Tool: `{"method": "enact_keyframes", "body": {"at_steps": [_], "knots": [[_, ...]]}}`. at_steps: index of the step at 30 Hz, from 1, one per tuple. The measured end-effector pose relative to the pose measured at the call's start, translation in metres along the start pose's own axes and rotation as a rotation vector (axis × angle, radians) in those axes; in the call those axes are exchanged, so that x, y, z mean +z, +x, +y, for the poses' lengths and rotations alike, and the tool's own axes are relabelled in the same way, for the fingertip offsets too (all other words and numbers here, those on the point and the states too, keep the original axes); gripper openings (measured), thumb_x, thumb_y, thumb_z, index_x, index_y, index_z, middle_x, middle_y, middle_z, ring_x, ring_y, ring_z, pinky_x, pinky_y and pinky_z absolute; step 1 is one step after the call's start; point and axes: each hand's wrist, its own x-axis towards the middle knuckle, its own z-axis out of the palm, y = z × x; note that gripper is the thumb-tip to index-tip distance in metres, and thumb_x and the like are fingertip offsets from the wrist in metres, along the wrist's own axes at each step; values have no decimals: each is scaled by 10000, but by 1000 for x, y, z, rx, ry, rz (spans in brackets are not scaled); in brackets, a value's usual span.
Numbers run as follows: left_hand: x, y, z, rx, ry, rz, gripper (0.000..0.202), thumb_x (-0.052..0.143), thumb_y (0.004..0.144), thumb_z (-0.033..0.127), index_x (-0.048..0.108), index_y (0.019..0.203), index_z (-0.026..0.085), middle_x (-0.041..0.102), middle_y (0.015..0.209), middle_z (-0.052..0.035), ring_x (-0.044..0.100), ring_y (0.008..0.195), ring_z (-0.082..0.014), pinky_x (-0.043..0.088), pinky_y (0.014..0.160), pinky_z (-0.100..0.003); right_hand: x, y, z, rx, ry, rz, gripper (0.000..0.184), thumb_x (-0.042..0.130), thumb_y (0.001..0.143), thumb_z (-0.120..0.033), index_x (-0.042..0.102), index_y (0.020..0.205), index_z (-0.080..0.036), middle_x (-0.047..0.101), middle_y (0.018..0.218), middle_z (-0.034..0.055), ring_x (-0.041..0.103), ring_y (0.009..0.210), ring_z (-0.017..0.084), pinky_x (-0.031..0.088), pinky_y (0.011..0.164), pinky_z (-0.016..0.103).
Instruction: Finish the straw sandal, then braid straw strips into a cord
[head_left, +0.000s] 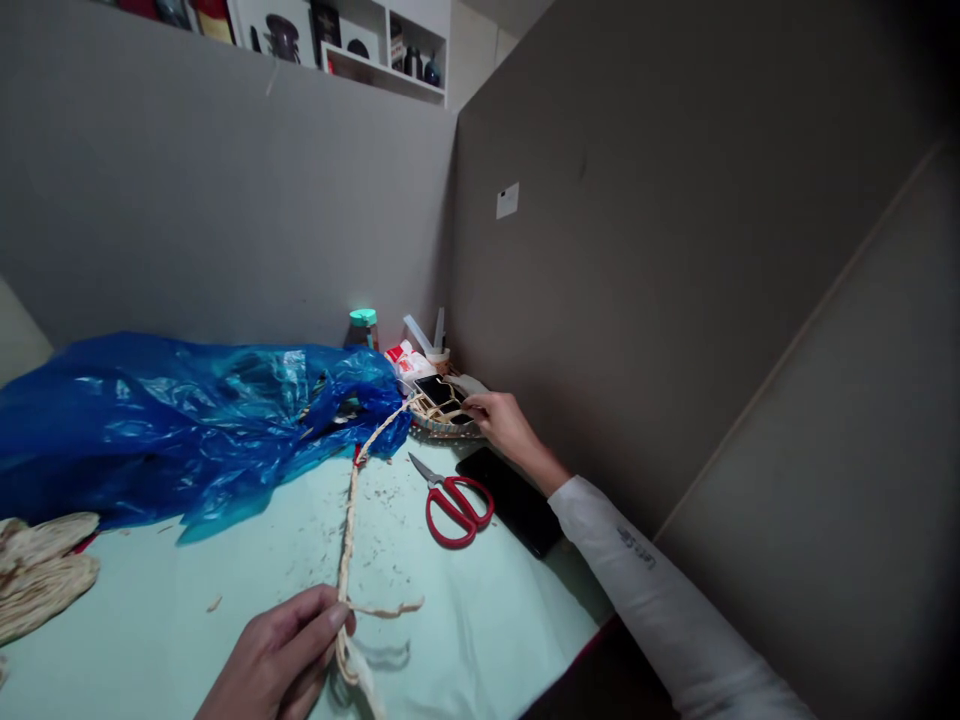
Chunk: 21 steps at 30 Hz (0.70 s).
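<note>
My left hand (289,645) is closed, thumb against fingers, on a braided cord (349,520) of pale dried plant fibre. Loose strand ends stick out below and to the right of the grip. The cord runs away over the table and up to a shallow woven basket (442,430) at the back. At the basket's right side is my right hand (501,418), its fingers pinched together over the contents; what they hold, if anything, is too small to make out. Inside lie more cord and a dark flat object (435,388). Red-handled scissors (457,510) lie with blades slightly apart between the hands.
A black phone (514,500) lies under my right forearm. A large blue plastic bag (187,430) spreads along the back left, with dried husks (45,575) nearer left. A jar with a green lid (364,325) stands behind. Grey partitions (637,250) bound the back and right.
</note>
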Motion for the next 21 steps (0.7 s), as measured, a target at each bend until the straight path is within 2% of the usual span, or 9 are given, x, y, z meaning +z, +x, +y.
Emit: {"method": "enact_keyframes", "body": {"at_steps": [4,9,13,17,21], "knots": [[-1,1,0,21,-3,-1,473,785,599,592,576,614,169,283,506,81,122,433,-23,38,435,-190,-10,0,3,92,5,138,230,495,882,-161,695,966,-83,730,906,107,663,785,167,440,686,235],[-4,2,0,-2,-23,-50,489,770,633,577,532,630,150,246,504,107,88,437,-9,25,429,-180,-12,1,8,156,-62,194,224,479,886,-171,686,944,-109,736,919,89,672,807,162,446,698,224],[-4,1,2,-16,-15,-84,492,757,644,587,522,657,154,242,497,115,99,431,-10,26,428,-181,-6,6,13,159,-202,165,231,484,876,-157,700,956,-139,734,931,86,654,835,177,433,729,248],[-1,-1,5,17,24,-68,494,730,658,600,514,658,156,243,500,116,101,430,-14,18,430,-195,-2,12,13,94,-374,87,204,541,803,-93,731,840,-158,716,951,124,604,951,238,387,823,320],[0,-1,5,70,44,-62,433,672,725,557,520,643,159,210,445,128,101,401,-21,18,422,-214,3,24,1,5,-471,51,268,512,819,-68,726,963,-137,657,1129,169,534,1081,289,339,886,387]]}}
